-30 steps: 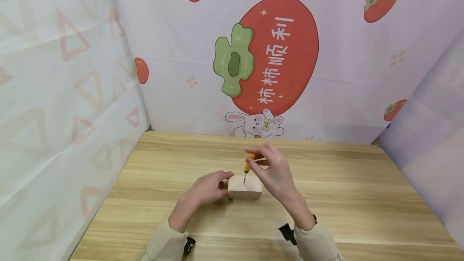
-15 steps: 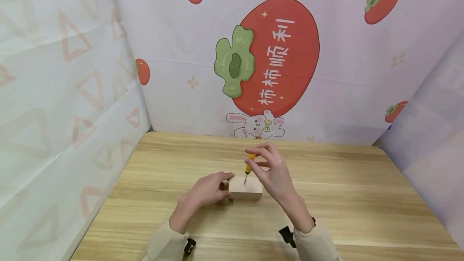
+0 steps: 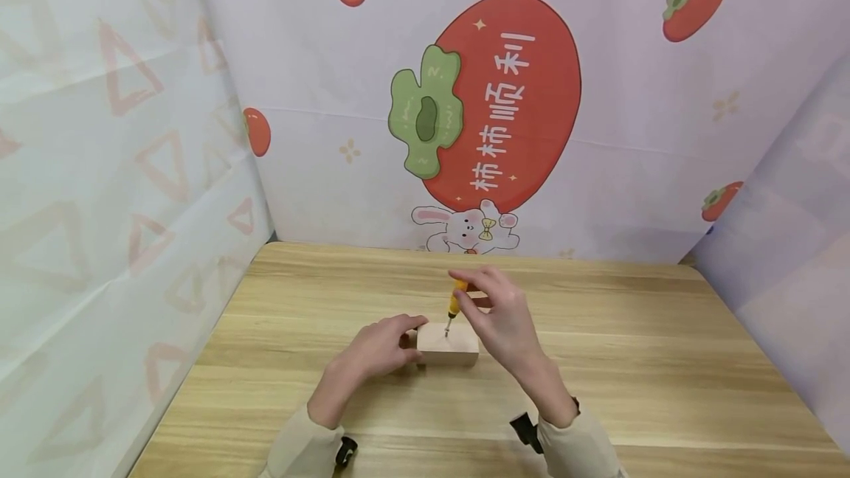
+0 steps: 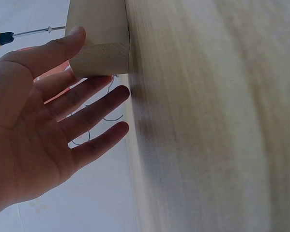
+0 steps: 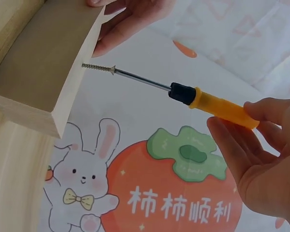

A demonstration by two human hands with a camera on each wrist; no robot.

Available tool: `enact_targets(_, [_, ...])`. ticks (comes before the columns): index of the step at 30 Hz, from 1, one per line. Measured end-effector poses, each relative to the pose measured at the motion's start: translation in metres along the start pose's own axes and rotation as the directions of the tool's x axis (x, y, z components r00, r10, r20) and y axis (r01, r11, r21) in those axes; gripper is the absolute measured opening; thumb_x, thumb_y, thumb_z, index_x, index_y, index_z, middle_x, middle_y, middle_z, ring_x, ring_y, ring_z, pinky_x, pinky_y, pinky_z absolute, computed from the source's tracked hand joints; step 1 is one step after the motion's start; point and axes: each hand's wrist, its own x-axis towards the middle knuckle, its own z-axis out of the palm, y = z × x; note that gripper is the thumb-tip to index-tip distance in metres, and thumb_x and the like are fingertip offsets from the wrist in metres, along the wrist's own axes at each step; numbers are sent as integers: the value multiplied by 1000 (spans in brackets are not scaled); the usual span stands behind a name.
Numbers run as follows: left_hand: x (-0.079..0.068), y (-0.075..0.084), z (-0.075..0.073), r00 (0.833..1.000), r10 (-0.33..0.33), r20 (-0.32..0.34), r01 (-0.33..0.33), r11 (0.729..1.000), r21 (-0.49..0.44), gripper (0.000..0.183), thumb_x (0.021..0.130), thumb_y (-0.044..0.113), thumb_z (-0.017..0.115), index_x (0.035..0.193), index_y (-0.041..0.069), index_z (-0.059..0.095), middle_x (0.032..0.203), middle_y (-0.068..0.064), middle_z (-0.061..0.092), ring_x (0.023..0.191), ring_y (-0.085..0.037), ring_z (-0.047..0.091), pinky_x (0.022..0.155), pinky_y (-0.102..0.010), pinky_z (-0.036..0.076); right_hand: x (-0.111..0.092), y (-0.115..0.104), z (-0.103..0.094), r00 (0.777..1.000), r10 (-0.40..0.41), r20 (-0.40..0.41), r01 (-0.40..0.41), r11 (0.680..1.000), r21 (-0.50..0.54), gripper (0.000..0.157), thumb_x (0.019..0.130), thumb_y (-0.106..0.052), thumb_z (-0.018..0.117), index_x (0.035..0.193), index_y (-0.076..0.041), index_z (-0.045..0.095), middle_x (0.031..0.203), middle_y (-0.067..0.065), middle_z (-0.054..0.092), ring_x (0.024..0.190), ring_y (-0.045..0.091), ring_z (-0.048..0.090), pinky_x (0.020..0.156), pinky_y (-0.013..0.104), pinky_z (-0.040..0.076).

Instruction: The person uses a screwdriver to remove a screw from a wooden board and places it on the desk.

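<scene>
A pale wooden block (image 3: 448, 354) lies on the wood-grain table, its long side facing the person. My left hand (image 3: 380, 345) holds the block's left end, thumb on the near face and fingers at the far one; in the left wrist view the lower fingers spread free below it. A screw (image 5: 99, 67) stands in the block's top face, most of its thread still showing. The tip of a screwdriver (image 5: 222, 108) with a yellow handle and black collar meets the screw head, the shaft slightly tilted. My right hand (image 3: 501, 316) pinches the handle's upper end between thumb and fingers.
The wood-grain table (image 3: 631, 375) stretches out around the block. Behind it hangs a backdrop (image 3: 319, 183) printed with persimmons and a rabbit. A pale sheet with triangles (image 3: 133, 242) walls the left side.
Thumb and fingers of the right hand have shifted slightly on the screwdriver handle. The block, screw and left hand stay in place; the head view moves slightly.
</scene>
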Motion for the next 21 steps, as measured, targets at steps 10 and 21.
enact_targets(10, [0, 1, -1, 1000, 5, -3, -5, 1000, 1, 57, 86, 34, 74, 138, 15, 59, 119, -3, 68, 96, -17, 64, 80, -41, 53, 2, -1, 4, 998, 59, -2, -58, 997, 47, 28, 85, 6, 72, 111, -5, 66, 106, 10, 73, 93, 21, 72, 73, 29, 60])
enact_targets(21, [-1, 1, 0, 1000, 6, 0, -6, 1000, 5, 57, 87, 34, 74, 139, 15, 58, 122, -4, 68, 99, -19, 65, 81, -42, 53, 1, -2, 0, 997, -15, -70, 12, 999, -35, 29, 75, 0, 84, 101, -5, 71, 95, 4, 69, 79, 15, 68, 69, 29, 60])
